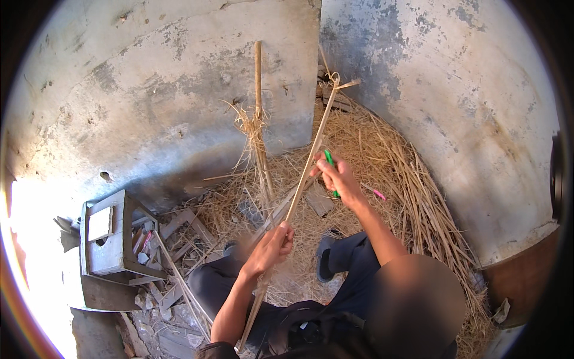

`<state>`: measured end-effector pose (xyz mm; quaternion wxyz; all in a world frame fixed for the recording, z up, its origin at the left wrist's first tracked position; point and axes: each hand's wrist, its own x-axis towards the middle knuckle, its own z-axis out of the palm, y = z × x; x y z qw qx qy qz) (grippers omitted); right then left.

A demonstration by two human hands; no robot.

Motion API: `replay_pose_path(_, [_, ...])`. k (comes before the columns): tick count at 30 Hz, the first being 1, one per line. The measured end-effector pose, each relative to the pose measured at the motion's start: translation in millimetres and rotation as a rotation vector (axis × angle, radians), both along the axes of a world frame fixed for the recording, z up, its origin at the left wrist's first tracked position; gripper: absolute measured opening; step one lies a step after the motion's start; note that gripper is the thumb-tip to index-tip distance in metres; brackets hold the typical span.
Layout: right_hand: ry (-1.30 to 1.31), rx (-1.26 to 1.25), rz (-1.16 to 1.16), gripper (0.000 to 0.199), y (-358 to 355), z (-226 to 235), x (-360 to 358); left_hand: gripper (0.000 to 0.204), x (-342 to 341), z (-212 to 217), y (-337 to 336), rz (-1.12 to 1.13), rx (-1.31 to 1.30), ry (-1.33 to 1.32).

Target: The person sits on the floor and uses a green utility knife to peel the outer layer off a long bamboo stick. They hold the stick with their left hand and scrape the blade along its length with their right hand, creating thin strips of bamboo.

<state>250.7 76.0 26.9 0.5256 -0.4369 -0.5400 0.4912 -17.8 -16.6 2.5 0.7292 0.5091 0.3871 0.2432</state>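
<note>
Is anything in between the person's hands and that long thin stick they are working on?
No, nothing visible is in the way. The left hand is already closed around the long thin pale wooden stick low down. The right hand touches it higher up, with a small green tool in its fingers.

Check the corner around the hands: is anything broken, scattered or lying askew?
Yes. A grey wooden stool lies tipped on its side by the left wall, among broken wood scraps. Dry yellow straw is strewn across the corner. Both hands hold a long pale cane strip slantwise.
</note>
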Motion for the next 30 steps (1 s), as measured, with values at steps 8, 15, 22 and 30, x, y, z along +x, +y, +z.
replay_pose_path(8, [-0.094,-0.071,0.056,0.045,-18.2,6.0,-32.9,0.051,13.5,12.5,-1.8,0.129,0.031,-0.104])
replay_pose_path(15, [-0.260,0.134,0.046,0.037,-17.2,-2.3,-34.0,0.041,11.3,-3.5,7.3,0.102,-0.151,-0.252])
replay_pose_path(22, [-0.812,0.481,0.092,0.033,-30.0,-3.6,-31.5,0.030,9.8,-17.0,6.7,0.221,0.077,-0.097])
replay_pose_path(30, [-0.938,0.569,0.076,0.029,-30.9,-5.9,-43.3,0.021,13.5,-20.2,1.7,0.358,0.613,0.356])
